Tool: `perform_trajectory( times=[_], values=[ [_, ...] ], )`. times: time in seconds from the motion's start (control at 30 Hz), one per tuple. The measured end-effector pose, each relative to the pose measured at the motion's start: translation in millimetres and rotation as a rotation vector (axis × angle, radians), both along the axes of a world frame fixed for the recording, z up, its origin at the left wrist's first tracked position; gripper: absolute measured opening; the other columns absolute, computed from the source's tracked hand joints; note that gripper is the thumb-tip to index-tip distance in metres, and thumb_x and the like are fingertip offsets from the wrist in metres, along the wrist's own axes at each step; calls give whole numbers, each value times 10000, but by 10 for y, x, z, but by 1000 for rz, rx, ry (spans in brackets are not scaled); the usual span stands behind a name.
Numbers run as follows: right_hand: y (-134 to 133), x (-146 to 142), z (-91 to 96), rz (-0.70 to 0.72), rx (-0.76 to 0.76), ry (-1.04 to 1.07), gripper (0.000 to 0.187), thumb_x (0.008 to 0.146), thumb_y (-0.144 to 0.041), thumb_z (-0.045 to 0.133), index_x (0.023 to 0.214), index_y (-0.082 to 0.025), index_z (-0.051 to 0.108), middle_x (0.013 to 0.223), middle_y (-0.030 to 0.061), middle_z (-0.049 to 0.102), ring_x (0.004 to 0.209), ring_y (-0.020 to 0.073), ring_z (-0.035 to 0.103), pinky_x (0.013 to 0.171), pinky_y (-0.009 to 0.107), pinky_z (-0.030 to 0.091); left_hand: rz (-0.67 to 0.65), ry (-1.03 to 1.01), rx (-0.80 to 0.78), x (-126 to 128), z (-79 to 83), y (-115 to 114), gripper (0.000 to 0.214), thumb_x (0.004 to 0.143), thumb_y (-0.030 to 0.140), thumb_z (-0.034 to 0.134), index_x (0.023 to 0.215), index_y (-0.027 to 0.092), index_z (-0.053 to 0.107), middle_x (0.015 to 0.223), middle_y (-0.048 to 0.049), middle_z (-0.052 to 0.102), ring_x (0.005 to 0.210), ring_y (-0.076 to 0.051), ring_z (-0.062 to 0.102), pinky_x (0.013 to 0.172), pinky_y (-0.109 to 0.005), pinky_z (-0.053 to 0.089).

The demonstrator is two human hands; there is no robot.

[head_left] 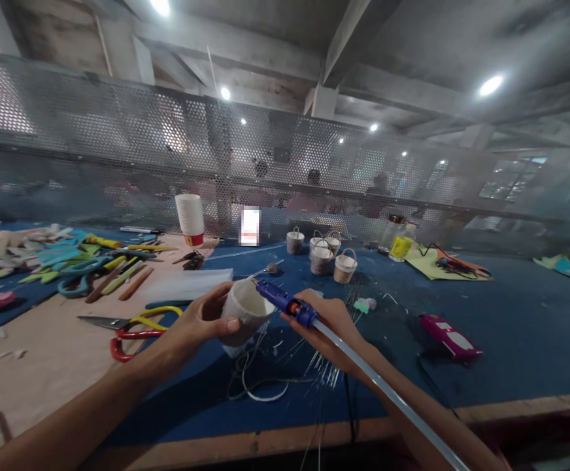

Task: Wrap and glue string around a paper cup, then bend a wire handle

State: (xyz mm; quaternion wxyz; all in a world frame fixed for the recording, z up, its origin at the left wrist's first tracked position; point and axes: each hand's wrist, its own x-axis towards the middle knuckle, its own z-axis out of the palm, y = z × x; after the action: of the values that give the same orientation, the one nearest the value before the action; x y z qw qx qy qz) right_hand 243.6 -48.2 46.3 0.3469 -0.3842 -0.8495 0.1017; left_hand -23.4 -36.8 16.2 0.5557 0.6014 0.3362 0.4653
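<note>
Along the near edge of the blue table [525,340], a long clear glue stick [393,392] slants up over the right forearm into the back of a blue glue gun [276,297]. The right hand [331,322] has its fingers closed around the gun's body; how far the trigger is pressed cannot be told. A curl of white string [267,398] lies on the table below the hands.

Just above it, the left hand [205,317] grips a white cup [243,320] from the side, thumb across its front and fingers behind. The cup is held over the middle of the table, its mouth tilted toward the gun, whose nozzle is at the rim; whether they touch is unclear.

Left of the cup lie scissors [128,322] with red and yellow handles; well to the right sits a magenta tool [450,337]. Farther back stand small baskets [320,260] with looped handles, a yellow-labelled bottle [402,244] and a stack of paper cups [189,216]. Behind everything runs a perforated metal screen [157,140].
</note>
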Motion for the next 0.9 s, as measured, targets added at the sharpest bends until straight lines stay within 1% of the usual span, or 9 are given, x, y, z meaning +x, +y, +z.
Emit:
perform_trajectory(
  times=[0.17,0.27,0.43,0.57,0.67,0.8,0.9],
  values=[
    [149,-3,-201,-28,67,0,241,918,-460,576,944,-221,585,760,33,712,608,167,660,575,238,410,-19,8,1,5,2,6,707,679,421,838,1315,240,587,1184,-84,710,1049,-300,642,832,-318,493],
    [199,-1,-275,-36,79,-9,224,913,-448,588,954,-229,582,754,32,713,605,175,661,575,243,404,-25,7,1,2,-9,19,713,669,431,844,1305,226,597,1192,-104,707,1072,-322,634,824,-324,493],
    [182,9,-252,-38,106,-29,263,929,-486,564,955,-224,574,765,30,712,574,168,658,543,234,365,-32,-6,-3,-3,0,6,700,678,420,843,1307,229,602,1192,-107,710,1069,-318,639,852,-339,487],
    [166,17,-218,-38,91,-49,284,937,-511,544,939,-228,559,734,15,697,552,160,645,530,227,339,-28,-6,-10,5,27,-20,691,691,420,840,1314,237,602,1208,-96,705,1078,-308,638,850,-330,485],
    [161,16,-217,-35,89,-49,280,942,-505,531,919,-227,554,719,10,683,542,154,632,526,226,333,-50,-6,-6,-4,5,-9,687,707,413,834,1328,255,588,1233,-84,699,1081,-297,639,853,-320,484],
    [161,12,-227,-19,93,-28,270,946,-491,526,915,-225,550,740,19,684,555,156,634,528,230,340,-56,-19,-1,-26,-45,21,689,719,390,828,1344,241,580,1263,-103,685,1128,-308,619,882,-335,484],
    [165,13,-230,-12,84,-29,262,943,-488,536,927,-227,556,739,21,683,571,161,635,543,234,352,-69,-22,0,-36,-58,31,694,726,380,821,1360,247,573,1244,-103,694,1105,-303,626,881,-347,486]
  ],
)
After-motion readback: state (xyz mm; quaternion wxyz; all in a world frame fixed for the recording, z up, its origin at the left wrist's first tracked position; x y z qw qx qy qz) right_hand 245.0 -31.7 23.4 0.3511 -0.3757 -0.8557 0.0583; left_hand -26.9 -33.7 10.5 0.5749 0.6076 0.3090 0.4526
